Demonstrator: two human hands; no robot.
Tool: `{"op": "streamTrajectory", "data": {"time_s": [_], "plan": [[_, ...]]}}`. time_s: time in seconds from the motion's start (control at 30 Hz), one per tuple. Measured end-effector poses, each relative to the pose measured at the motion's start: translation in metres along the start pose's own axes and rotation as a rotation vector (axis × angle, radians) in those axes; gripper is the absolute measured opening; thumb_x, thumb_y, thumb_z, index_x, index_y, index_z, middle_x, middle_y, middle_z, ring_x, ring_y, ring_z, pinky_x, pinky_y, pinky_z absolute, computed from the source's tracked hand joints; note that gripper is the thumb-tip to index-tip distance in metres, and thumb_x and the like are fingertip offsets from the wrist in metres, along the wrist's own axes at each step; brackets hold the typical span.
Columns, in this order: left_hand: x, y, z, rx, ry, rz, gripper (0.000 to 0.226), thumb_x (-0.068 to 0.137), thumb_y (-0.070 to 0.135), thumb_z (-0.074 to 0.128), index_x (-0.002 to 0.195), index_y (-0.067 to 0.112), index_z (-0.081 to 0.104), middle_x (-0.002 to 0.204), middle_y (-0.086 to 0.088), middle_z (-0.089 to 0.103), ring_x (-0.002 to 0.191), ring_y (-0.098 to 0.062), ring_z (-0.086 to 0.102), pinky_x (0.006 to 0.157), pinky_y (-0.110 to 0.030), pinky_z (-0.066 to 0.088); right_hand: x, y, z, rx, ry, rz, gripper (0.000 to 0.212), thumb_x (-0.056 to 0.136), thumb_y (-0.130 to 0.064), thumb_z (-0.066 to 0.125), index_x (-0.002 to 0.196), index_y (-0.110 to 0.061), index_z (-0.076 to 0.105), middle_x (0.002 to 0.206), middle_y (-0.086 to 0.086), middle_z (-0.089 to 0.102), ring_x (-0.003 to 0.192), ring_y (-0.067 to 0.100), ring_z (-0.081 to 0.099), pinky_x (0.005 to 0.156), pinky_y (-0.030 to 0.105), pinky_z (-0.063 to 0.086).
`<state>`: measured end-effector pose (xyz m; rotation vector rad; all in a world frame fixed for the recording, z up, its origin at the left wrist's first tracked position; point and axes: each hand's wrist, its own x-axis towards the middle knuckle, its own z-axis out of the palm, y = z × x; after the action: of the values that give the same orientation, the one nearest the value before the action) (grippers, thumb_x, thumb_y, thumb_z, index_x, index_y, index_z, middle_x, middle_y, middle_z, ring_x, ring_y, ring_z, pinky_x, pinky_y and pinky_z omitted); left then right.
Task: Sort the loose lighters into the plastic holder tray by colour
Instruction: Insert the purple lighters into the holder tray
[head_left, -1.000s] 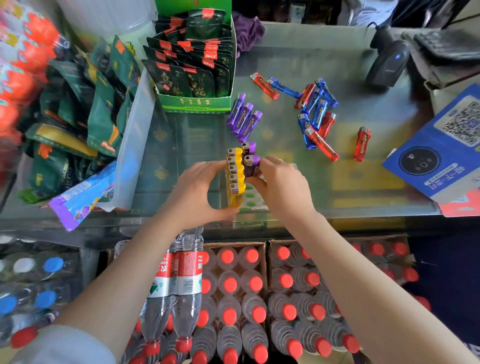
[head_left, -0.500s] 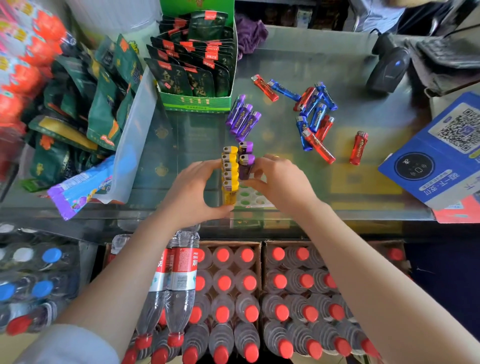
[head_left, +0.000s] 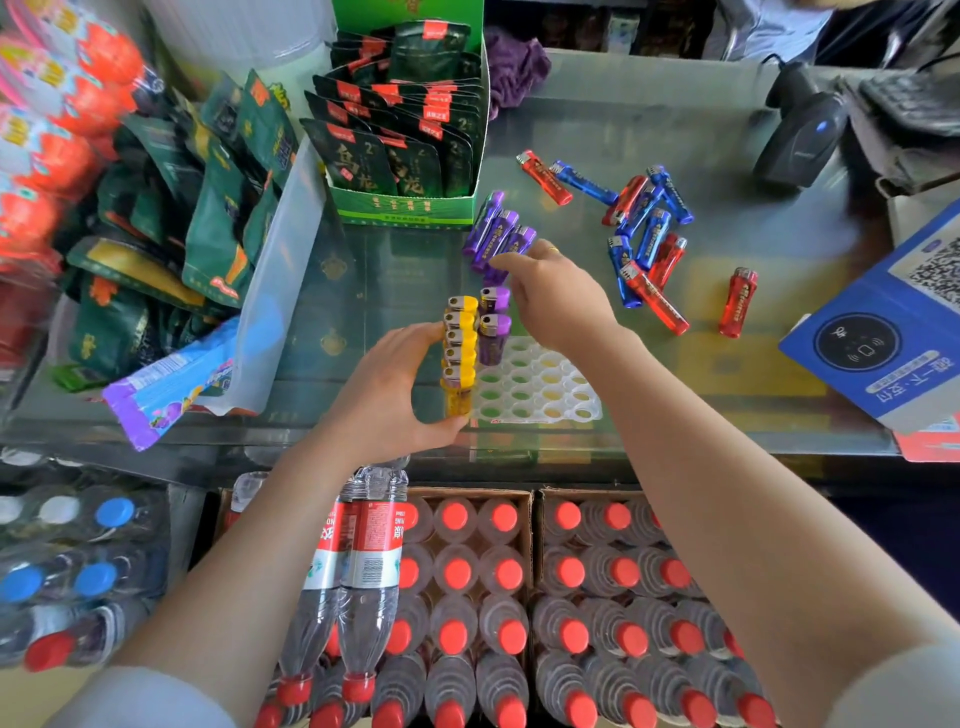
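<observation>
A white plastic holder tray (head_left: 540, 387) with round holes lies near the front edge of the glass counter. Several yellow lighters (head_left: 459, 353) stand in its left column, and two purple lighters (head_left: 493, 325) stand in the column beside them. My left hand (head_left: 392, 392) grips the tray's left side against the yellow lighters. My right hand (head_left: 558, 296) reaches over the tray, its fingertips touching the loose purple lighters (head_left: 496, 234) lying by the green box. Red and blue lighters (head_left: 647, 234) lie scattered further right, with one red lighter (head_left: 737, 304) apart.
A green box of dark packets (head_left: 410, 150) stands behind the tray. Snack bags (head_left: 171, 218) pile up on the left. A barcode scanner (head_left: 800, 135) and a blue QR card (head_left: 893, 332) sit on the right. Crates of bottled water (head_left: 519, 597) are below the counter.
My right hand let go of the purple lighter standing in the tray and moved away from me to the loose purple lighters. The left hand stayed on the tray.
</observation>
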<state>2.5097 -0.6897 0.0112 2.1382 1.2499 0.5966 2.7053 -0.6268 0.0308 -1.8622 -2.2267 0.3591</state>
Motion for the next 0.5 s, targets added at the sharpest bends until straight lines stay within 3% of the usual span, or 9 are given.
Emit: {"op": "streamTrajectory", "data": {"time_s": [0.1,0.17,0.27,0.4,0.5], "plan": [[0.0,0.0,-0.001,0.0,-0.007,0.001,0.072,0.059,0.051,0.059,0.123,0.021,0.044,0.116,0.017,0.041,0.106,0.003,0.033,0.093,-0.025,0.029,-0.003,0.003,0.002,0.016,0.067,0.056,0.022,0.095,-0.02,0.039,0.108,-0.014,0.056,0.11,0.017,0.048,0.079,0.035,0.056,0.057,0.032,0.037],[0.0,0.001,-0.002,-0.001,-0.014,-0.011,0.073,0.059,0.053,0.058,0.123,0.022,0.044,0.116,0.017,0.041,0.107,0.002,0.033,0.094,-0.026,0.03,-0.005,0.008,0.003,0.013,0.125,0.124,0.023,0.095,-0.022,0.04,0.101,-0.008,0.057,0.107,0.018,0.048,0.088,0.033,0.052,0.059,0.034,0.037],[0.002,0.003,-0.003,0.002,-0.014,-0.018,0.076,0.058,0.055,0.058,0.124,0.022,0.043,0.116,0.017,0.041,0.107,0.002,0.032,0.094,-0.025,0.028,-0.003,0.016,0.004,0.002,0.175,0.219,0.017,0.093,-0.016,0.045,0.104,-0.004,0.053,0.107,0.019,0.053,0.1,0.035,0.049,0.067,0.037,0.039],[0.002,0.003,-0.003,0.0,-0.019,-0.023,0.077,0.057,0.055,0.058,0.125,0.023,0.043,0.117,0.016,0.043,0.108,0.003,0.032,0.094,-0.024,0.028,0.008,0.021,0.002,0.186,0.243,0.398,0.022,0.083,0.0,0.052,0.105,-0.003,0.049,0.107,0.017,0.061,0.1,0.035,0.05,0.075,0.038,0.039],[0.002,0.002,-0.003,-0.005,-0.017,-0.031,0.074,0.059,0.053,0.059,0.124,0.023,0.043,0.117,0.017,0.043,0.107,0.005,0.031,0.092,-0.022,0.027,0.009,0.022,-0.005,0.197,0.103,0.442,0.031,0.079,0.003,0.054,0.11,-0.002,0.057,0.104,0.019,0.065,0.099,0.035,0.056,0.077,0.035,0.042]]}}
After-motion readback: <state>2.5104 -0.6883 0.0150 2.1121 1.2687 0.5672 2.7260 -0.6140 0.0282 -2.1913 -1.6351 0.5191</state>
